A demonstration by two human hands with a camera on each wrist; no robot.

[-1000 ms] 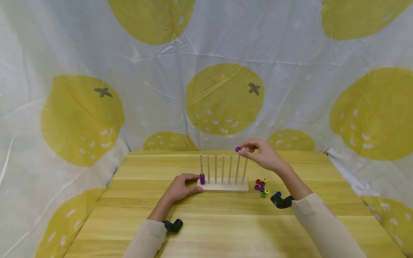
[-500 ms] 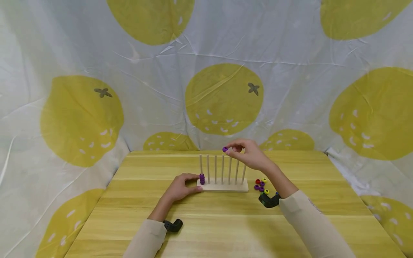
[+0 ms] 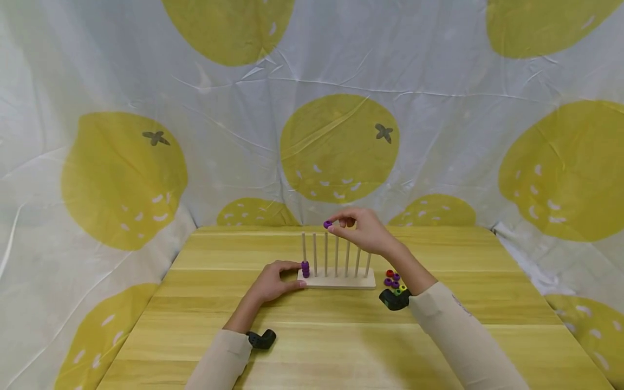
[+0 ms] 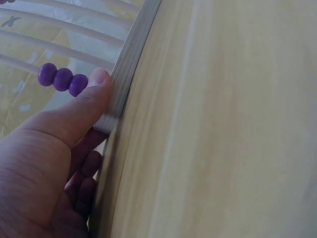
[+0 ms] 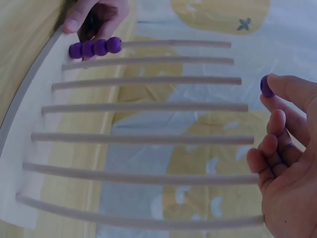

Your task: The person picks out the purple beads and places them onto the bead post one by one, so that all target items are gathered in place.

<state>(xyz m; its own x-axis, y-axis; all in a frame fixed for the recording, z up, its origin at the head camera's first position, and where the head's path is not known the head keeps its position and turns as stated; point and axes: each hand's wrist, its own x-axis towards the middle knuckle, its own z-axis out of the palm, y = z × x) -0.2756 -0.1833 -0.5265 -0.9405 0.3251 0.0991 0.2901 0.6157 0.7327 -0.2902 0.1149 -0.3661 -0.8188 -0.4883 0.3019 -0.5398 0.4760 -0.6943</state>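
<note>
A wooden peg rack with several upright rods stands mid-table. Purple beads are stacked low on the leftmost rod. My left hand rests against the rack's left end, thumb on its front edge and fingers curled at its side. My right hand is raised above the rods and pinches one purple bead over the third rod from the left. Loose beads, red, purple, yellow and green, lie right of the rack, partly hidden by my right wrist.
The table is light wood. A white cloth with big yellow fruit prints hangs close behind and on both sides. Black wrist camera mounts show on both forearms.
My right hand has carried the purple bead leftwards above the rod tops, from near the right end to about the third rod. The left hand has stayed on the rack.
</note>
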